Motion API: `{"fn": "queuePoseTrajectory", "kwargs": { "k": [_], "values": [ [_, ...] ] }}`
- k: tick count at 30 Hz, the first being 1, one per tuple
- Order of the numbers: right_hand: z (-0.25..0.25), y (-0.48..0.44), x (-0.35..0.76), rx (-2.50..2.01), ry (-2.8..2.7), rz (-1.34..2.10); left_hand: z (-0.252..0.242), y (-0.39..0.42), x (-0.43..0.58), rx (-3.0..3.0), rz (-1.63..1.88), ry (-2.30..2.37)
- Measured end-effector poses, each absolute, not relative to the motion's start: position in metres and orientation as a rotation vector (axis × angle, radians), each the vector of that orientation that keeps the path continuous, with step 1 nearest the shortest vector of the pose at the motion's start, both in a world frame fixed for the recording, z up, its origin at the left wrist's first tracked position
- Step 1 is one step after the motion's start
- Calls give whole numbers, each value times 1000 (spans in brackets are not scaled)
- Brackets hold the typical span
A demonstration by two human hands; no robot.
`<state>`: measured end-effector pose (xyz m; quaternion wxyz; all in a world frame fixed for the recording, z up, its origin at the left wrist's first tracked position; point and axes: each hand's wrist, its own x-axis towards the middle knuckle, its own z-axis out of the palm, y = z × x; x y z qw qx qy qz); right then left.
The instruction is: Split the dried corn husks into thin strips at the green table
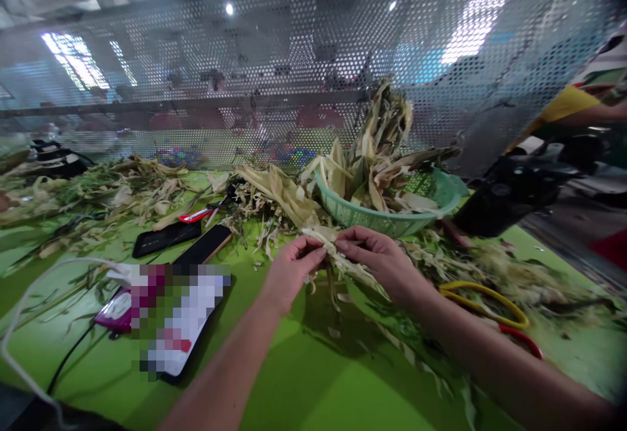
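Both hands meet over the green table (284, 379), just in front of a basket. Between thumb and fingers, my left hand (292, 266) pinches a pale, twisted strip of corn husk (329, 240). My right hand (379, 258) grips the same husk from the other side, its fingertips close to the left ones. Loose husk ends hang below the hands. Behind them, dry corn husks (377, 157) rise out of the green plastic basket (386, 224). A wide husk leaf (289, 196) lies left of the basket.
Phones (166, 238), a red cutter knife (198, 214) and a purple power strip (112, 310) with cables lie left. Husk scraps (127, 189) cover the back left. Yellow (490, 297) and red loops sit near my right forearm. A perforated metal panel (274, 59) stands behind; a yellow sleeve (568, 104) shows right.
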<state>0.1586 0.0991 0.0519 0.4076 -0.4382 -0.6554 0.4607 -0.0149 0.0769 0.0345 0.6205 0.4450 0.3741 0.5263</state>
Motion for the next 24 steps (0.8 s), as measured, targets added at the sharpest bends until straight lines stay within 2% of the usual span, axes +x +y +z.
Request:
{"fn": "queuePoseTrajectory", "kwargs": {
  "k": [5, 11, 15, 20, 24],
  "values": [
    [55, 99, 161, -943, -1994, 459, 33, 78, -16, 921, 1248, 882],
    [56, 96, 158, -958, -1936, 285, 28, 82, -19, 776, 1284, 862],
    [51, 95, 156, -1072, -1824, 448, 26, 82, -18, 708, 1301, 865],
    [42, 93, 149, -1072, -1801, 1124, 27, 79, -14, 750, 1272, 836],
    [44, 93, 147, -1022, -1731, 1224, 29, 77, -14, 910, 1235, 846]
  ]
}}
